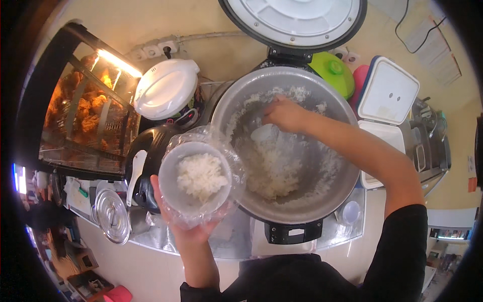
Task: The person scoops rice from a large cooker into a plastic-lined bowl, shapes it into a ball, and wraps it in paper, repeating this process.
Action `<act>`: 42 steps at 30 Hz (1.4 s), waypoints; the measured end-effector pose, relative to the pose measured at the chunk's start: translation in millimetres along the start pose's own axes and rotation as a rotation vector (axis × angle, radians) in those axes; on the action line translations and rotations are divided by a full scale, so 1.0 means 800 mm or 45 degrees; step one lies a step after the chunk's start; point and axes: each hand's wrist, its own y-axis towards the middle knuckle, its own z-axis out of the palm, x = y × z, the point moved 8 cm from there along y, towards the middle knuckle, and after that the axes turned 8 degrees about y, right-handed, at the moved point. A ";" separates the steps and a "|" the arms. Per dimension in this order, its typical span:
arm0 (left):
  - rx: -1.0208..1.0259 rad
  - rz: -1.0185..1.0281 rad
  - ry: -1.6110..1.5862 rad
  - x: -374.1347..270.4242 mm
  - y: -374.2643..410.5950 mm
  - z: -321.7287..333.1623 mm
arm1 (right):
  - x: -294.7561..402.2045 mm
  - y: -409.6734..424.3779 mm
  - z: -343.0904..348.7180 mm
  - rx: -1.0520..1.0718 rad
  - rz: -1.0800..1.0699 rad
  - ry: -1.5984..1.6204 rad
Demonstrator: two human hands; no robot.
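Note:
A large metal rice pot (339,188) stands before me in an opened cooker, its round lid (294,19) raised at the back. Cooked rice (275,170) lies in the bottom and clings to the walls. Inside the pot, my right hand (285,115) is closed on a pale rice paddle, whose blade (264,133) is beside the rice; the handle is mostly hidden. To the left of the pot, my left hand (192,228) holds a white plastic bowl (166,177) from below. Clear plastic film (237,170) surrounds the bowl, and a mound of rice (202,175) sits in it.
At the left stand a lit glass food warmer (86,109) with fried food, a white-lidded cooker (166,88) and a black cooker (158,141) with a white paddle (136,175). A glass lid (112,216) is lower left. An open cooler box (388,90) stands right, near a small cup (350,212).

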 end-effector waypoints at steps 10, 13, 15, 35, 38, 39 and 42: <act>0.333 0.146 0.048 -0.034 0.028 -0.031 | 0.086 -0.038 0.048 0.602 -0.237 0.059; 0.335 0.112 0.053 -0.025 0.031 -0.034 | 0.106 -0.085 0.085 0.504 -0.157 0.293; 0.324 0.096 0.064 -0.021 0.029 -0.039 | 0.110 -0.089 0.099 0.599 0.043 0.531; 0.509 -0.267 0.330 0.038 -0.014 0.019 | 0.081 -0.074 -0.242 0.136 0.779 0.921; 0.410 -0.280 0.386 0.081 -0.009 0.062 | 0.116 -0.074 -0.298 -0.145 0.582 0.367; 0.505 -0.260 0.388 0.088 -0.006 0.069 | 0.135 -0.068 -0.302 -0.272 0.431 0.169; 0.487 -0.163 0.272 0.115 0.021 0.085 | 0.205 -0.071 -0.266 -0.322 0.364 -0.134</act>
